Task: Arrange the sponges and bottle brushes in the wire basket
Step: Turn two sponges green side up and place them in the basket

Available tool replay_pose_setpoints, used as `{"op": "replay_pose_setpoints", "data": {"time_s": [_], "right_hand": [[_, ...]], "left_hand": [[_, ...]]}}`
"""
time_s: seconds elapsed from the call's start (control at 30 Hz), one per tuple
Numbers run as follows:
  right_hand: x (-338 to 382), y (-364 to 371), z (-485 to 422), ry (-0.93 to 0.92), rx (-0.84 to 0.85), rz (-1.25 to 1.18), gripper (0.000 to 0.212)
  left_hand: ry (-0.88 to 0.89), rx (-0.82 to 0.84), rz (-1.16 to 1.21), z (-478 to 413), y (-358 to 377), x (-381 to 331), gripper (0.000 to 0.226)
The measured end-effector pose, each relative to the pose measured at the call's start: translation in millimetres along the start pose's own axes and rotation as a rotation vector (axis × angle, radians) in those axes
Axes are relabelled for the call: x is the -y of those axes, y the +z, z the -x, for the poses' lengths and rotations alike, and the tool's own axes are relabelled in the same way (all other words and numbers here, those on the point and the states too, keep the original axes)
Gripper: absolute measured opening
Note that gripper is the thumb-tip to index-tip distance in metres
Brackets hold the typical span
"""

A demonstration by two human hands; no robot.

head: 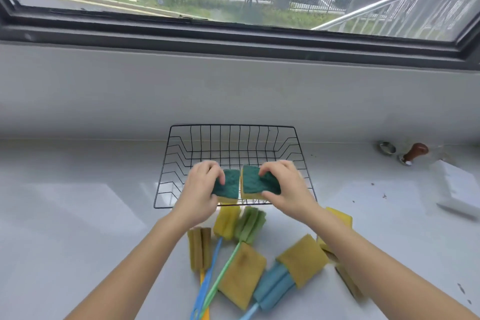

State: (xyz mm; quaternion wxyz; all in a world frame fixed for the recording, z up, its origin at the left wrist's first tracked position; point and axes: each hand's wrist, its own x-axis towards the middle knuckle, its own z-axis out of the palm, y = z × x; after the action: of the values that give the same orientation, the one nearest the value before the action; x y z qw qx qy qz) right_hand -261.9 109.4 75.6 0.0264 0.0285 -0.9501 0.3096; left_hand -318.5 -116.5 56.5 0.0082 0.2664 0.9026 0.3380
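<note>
— What's in each hand?
— The left hand (201,184) grips one green-topped sponge (228,184), the right hand (281,184) another sponge (255,182), side by side over the near edge of the wire basket (181,148) at frame centre.
— And the rest?
— Bottle brushes (250,224) and yellow sponges (242,274) lie on the counter (78,215), lower centre.

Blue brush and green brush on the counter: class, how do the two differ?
The blue brush has a blue foam head lying partly under a yellow sponge; the green brush has a pale green head lying uncovered. The blue brush lies nearer the person, the green brush nearer the basket. Both have ribbed foam heads and thin handles.
</note>
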Motion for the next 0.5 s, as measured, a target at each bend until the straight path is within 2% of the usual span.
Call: {"op": "replay_pose_setpoints", "data": {"time_s": [0.2,0.37,0.5], "right_hand": [[-13,28,-78,0.047,0.105,0.073,0.039],[-18,59,-121,0.043,0.135,0.156,0.036],[-17,83,-143,0.032,0.132,0.165,0.038]], "left_hand": [[-0.085,0.038,0.016,-58,9,52,0.043],[-0.217,-0.065,0.059,-86,13,92,0.045],[-0.222,-0.048,0.018,-95,30,106,0.044]]}}
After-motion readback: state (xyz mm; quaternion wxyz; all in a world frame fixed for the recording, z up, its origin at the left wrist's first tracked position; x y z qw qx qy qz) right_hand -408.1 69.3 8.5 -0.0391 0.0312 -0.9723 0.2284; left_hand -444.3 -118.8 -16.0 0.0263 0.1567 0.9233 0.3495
